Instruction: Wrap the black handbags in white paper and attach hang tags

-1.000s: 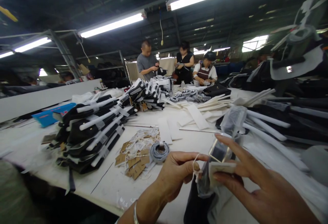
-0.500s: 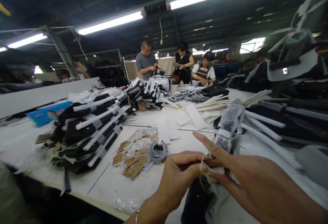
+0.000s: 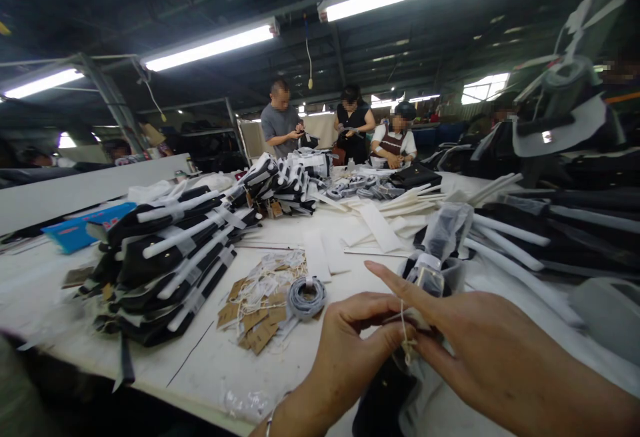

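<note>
My left hand (image 3: 345, 347) is closed in a pinch on a hang tag, with its thin white string (image 3: 404, 340) looped near the thumb and a knot dangling below. From the right, my right hand (image 3: 485, 343) meets it, its thumb and lower fingers gripping the same tag while the index finger points up and left. Fingers cover most of the tag. Beneath both hands lies a black bag (image 3: 377, 397) with pale wrapping. A metal buckle (image 3: 430, 279) under clear film sits just beyond my fingers. Left of my hands are a rolled grey strap (image 3: 307, 298) and brown cardboard tags (image 3: 257, 327) with strings.
Stacked black bags (image 3: 165, 263) with white foam tubes rise at the left, by a blue packet (image 3: 83, 227). White foam strips (image 3: 377, 227) lie mid-table (image 3: 210, 383). More black bags (image 3: 595, 240) are at the right. Three people (image 3: 283, 123) work across the table.
The string loop, earlier up around my left fingertips, now hangs lower with its knot showing below the thumb. Both hands stay together in nearly the same place; the view has shifted slightly.
</note>
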Action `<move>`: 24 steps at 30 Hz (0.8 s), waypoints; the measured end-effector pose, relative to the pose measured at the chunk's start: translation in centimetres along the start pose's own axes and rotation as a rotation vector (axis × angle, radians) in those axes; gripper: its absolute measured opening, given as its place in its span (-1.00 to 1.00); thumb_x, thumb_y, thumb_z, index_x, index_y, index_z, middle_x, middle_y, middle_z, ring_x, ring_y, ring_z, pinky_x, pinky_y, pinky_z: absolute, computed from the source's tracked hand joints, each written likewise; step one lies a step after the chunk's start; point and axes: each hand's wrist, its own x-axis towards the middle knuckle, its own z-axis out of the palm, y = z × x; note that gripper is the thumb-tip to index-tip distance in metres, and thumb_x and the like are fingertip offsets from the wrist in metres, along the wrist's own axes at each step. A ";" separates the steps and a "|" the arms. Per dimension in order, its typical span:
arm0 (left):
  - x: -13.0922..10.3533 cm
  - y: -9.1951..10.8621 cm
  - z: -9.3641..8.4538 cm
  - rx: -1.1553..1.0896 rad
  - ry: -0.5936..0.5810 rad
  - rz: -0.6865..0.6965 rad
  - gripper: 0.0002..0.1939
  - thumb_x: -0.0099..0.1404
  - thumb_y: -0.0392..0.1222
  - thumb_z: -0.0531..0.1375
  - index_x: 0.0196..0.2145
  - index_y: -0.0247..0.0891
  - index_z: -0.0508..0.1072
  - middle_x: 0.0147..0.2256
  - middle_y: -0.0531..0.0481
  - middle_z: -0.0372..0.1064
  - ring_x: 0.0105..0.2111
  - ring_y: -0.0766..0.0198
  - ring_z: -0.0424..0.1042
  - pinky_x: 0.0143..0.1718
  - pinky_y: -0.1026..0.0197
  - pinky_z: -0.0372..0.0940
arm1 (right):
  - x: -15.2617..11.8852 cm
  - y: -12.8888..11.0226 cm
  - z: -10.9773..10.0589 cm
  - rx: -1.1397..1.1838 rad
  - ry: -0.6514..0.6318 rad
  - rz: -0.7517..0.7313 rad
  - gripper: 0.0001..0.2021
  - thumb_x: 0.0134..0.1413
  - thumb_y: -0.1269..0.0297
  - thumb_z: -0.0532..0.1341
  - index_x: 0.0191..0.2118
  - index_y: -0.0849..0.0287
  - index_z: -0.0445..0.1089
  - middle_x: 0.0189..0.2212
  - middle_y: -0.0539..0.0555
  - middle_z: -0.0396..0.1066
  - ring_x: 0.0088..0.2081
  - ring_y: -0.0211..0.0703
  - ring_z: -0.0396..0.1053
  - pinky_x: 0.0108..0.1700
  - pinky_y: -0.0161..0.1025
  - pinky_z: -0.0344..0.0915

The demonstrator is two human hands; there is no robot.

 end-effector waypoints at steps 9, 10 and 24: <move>-1.1 1.0 -0.2 0.547 -0.008 0.461 -0.78 0.25 -0.46 0.26 -0.22 -0.22 0.61 -0.27 -0.07 0.59 -0.28 0.27 0.57 -0.22 0.32 0.43 | -1.3 1.1 -0.5 0.575 -0.111 0.248 -0.27 0.21 0.23 0.27 0.43 -0.04 0.00 0.03 0.10 0.53 0.03 0.03 0.51 -0.06 -0.21 0.53; -1.2 1.0 -0.1 0.591 -0.003 0.519 -0.77 0.25 -0.47 0.25 -0.20 -0.22 0.60 -0.27 -0.07 0.59 -0.29 0.27 0.57 -0.22 0.32 0.44 | -1.5 1.1 -0.6 0.656 -0.107 0.299 -0.29 0.22 0.16 0.27 0.42 -0.04 0.03 0.08 0.11 0.49 0.10 0.06 0.45 0.01 -0.17 0.49; -3.7 -1.4 1.1 0.183 0.378 0.149 -0.81 0.21 -0.18 0.35 -0.19 -0.18 0.55 -0.45 0.09 0.38 -0.45 0.38 0.39 -0.36 0.36 0.35 | -5.3 -1.3 2.8 0.814 0.350 0.450 -0.66 0.16 0.27 0.34 0.06 -0.01 0.49 -0.11 0.08 0.60 -0.11 -0.02 0.58 -0.04 -0.26 0.52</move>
